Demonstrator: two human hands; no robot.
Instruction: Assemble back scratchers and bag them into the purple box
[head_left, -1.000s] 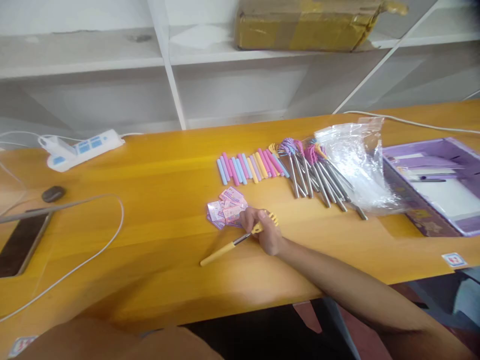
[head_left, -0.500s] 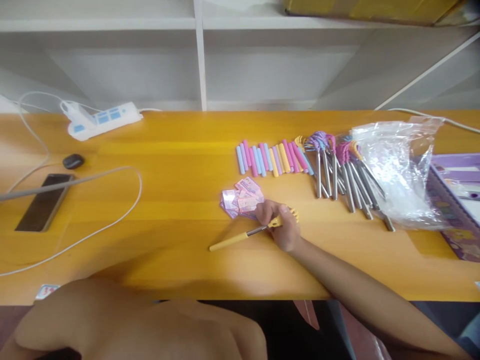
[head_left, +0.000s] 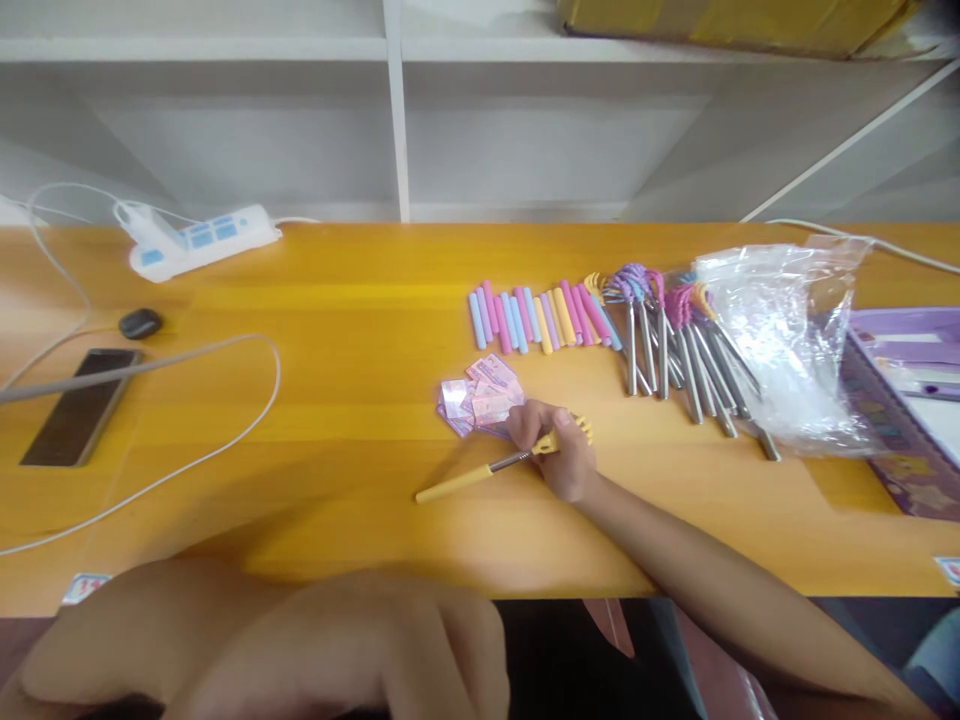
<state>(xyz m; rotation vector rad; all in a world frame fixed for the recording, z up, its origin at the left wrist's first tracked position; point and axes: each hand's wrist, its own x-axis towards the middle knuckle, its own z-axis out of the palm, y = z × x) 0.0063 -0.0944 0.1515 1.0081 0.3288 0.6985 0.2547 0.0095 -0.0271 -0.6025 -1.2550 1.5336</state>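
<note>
My right hand (head_left: 559,455) is closed round the yellow claw head of a back scratcher (head_left: 454,484). Its short metal shaft and yellow grip point left and slightly down over the table. Just beyond my fingers lies a small pile of pink and purple printed cards (head_left: 491,385). My left hand (head_left: 360,640) looms large and blurred at the bottom, close to the camera, with the fingers bent downward. Their tips are out of sight, so what they hold, if anything, is hidden.
Pink, blue, purple and yellow tubes (head_left: 517,318) lie in a row. Right of them are several metal back scratchers (head_left: 697,375), clear plastic bags (head_left: 787,350) and a purple box (head_left: 892,440). At left are a phone (head_left: 79,410), cables, a black earbud-like case (head_left: 140,323) and a power strip (head_left: 206,245).
My left hand has risen a little at the bottom and looks larger. The right hand keeps its grip on the back scratcher. The whole view has shifted slightly.
</note>
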